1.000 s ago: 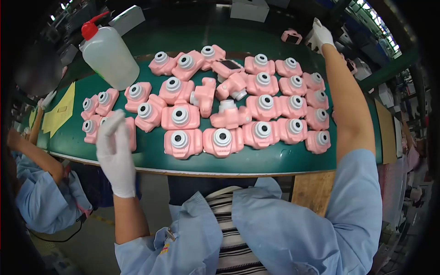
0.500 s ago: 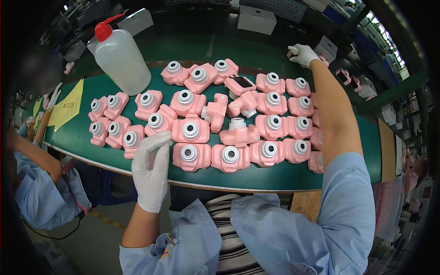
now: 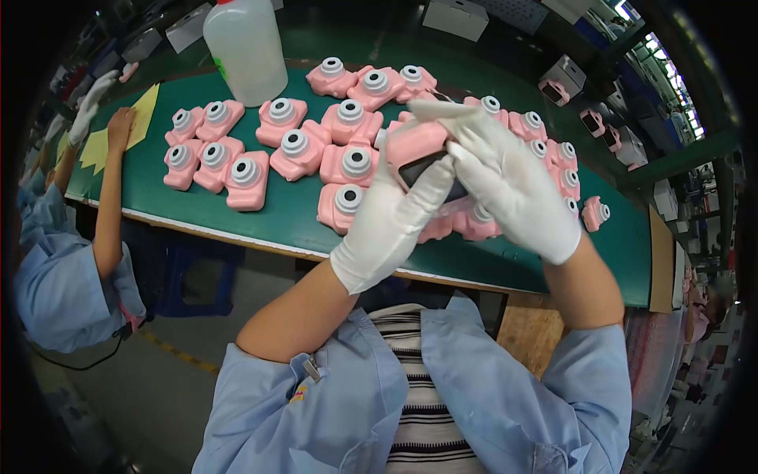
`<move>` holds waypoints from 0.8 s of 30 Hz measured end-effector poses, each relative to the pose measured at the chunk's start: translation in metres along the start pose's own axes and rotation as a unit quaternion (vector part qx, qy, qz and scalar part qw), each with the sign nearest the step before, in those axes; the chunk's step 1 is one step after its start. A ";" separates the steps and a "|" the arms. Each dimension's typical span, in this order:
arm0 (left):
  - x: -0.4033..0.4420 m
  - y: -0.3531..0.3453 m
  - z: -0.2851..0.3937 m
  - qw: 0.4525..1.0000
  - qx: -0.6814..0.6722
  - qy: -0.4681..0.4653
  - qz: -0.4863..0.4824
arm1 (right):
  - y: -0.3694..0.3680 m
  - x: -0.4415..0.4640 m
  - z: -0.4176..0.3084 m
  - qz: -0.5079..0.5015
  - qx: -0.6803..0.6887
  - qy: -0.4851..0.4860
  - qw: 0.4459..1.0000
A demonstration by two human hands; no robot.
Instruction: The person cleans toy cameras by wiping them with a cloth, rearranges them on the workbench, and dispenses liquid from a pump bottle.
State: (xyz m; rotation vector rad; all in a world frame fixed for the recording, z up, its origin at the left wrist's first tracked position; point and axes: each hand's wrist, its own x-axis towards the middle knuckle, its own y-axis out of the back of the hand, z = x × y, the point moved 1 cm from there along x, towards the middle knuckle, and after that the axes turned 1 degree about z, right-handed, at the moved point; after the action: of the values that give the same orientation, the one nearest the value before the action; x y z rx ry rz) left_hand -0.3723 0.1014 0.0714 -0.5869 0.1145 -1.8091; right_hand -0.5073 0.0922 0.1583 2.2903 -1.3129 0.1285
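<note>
One cam [image 3: 416, 145] in your L hand [image 3: 387, 225], thumb on its screen [image 3: 416, 168], other fingers hidden; R hand [image 3: 517, 186] w/ fingers bent at its edge, btl [image 3: 249, 51] label [image 3: 221, 69] unreadable.

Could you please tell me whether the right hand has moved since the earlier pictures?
Yes. The right hand has moved from beside the white box, leftward and down in the view, to a pink camera in the left hand.

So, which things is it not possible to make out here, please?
Head view: far side of held camera, covered by left hand and right hand.
Head view: number of table cameras, some hidden behind both hands.
Head view: top of bottle, cut off by upper edge.
</note>
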 end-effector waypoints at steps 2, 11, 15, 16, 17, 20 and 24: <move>-0.012 -0.004 0.001 0.982 -0.179 0.069 -0.004 | 0.004 -0.018 0.001 -0.015 -0.034 0.059 0.998; -0.047 -0.025 -0.001 0.946 -0.275 0.141 0.096 | -0.058 -0.042 0.006 0.186 -0.409 0.189 0.873; -0.044 -0.024 0.006 0.999 -0.008 0.038 0.030 | -0.036 -0.042 0.024 0.195 -0.176 0.136 0.955; -0.047 -0.022 0.008 0.996 -0.055 0.060 0.043 | -0.038 -0.046 0.024 0.214 -0.202 0.164 0.941; -0.050 -0.017 0.013 0.990 -0.102 0.078 0.056 | -0.057 -0.053 0.020 0.247 -0.097 0.108 0.958; -0.050 -0.008 -0.014 0.946 -0.258 0.130 0.144 | -0.073 -0.062 0.016 0.229 -0.244 0.211 0.918; -0.049 -0.020 -0.012 0.946 -0.222 0.127 0.201 | -0.075 -0.068 0.007 0.195 -0.304 0.197 0.911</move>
State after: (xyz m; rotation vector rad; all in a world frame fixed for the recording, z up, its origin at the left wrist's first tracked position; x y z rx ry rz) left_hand -0.3848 0.1505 0.0518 -0.5866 0.7800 -1.4505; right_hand -0.4820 0.1732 0.1025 1.3810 -1.3357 0.2596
